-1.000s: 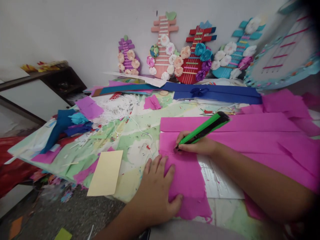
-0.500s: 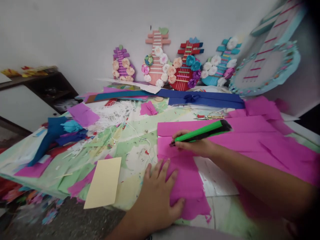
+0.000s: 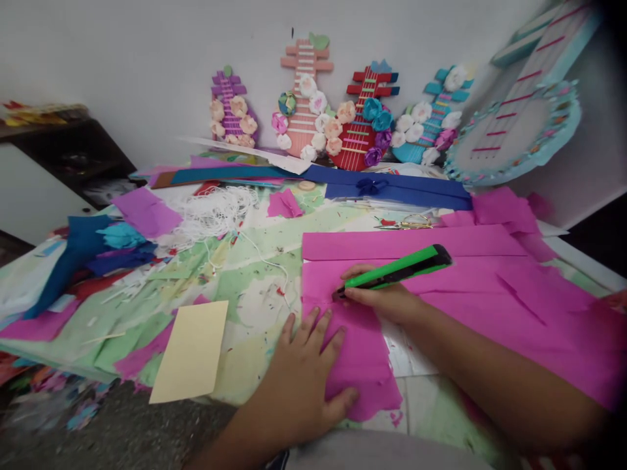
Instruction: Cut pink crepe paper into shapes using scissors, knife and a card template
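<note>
One green-and-black cutter (image 3: 399,268), gripped in the right hand (image 3: 377,294), its tip down at the magenta sheet (image 3: 365,362); the blade is too small to make out, and the fingers hide the middle of the near end. One left hand (image 3: 306,372), fingers spread and palm down, its thumb and fingertips on the sheet's left part; the sheet beneath it is covered. The sheet lies on the table (image 3: 259,274) in front of the person, ragged at its near edge; the right forearm hides where it meets the wider magenta material (image 3: 470,287). One white board (image 3: 404,352), mostly covered by magenta material and the forearm. One cream card (image 3: 191,352), left of the left hand, whole in view. One tangle of white string (image 3: 220,212), single strands not traceable. One pair of scissors (image 3: 414,222), gold-handled, just beyond the magenta material. One large pale-blue instrument model (image 3: 514,130), upper right, its top cut off by the frame. One dark cabinet (image 3: 78,156), far left, cut off, interior contents unclear.
</note>
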Tool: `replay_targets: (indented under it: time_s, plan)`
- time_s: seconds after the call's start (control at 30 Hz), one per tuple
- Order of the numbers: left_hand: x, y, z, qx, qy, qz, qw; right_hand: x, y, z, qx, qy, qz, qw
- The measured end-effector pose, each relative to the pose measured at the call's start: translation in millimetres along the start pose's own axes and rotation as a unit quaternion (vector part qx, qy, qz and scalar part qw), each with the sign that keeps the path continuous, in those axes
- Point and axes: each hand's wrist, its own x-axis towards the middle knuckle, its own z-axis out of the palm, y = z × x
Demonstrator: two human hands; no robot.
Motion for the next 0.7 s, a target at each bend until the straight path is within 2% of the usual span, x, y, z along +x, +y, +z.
replay_targets:
  time_s: [0.1, 0.27, 0.7]
  plan:
    - [0.3, 0.1, -1.1, -0.001, -0.006, -0.004, 1.000, -0.3, 0.7, -4.9, -0.051, -0.046, -0.017, 0.997]
    - [1.6, -0.4, -2.5, 0.003, -0.020, -0.006, 1.000, 0.7, -0.1, -6.4, -0.076, -0.077, -0.038, 0.993]
    - [2.5, -3.3, 0.1, 0.024, -0.027, 0.010, 0.999, 2.2, -4.0, -5.4, -0.093, -0.092, -0.048, 0.990]
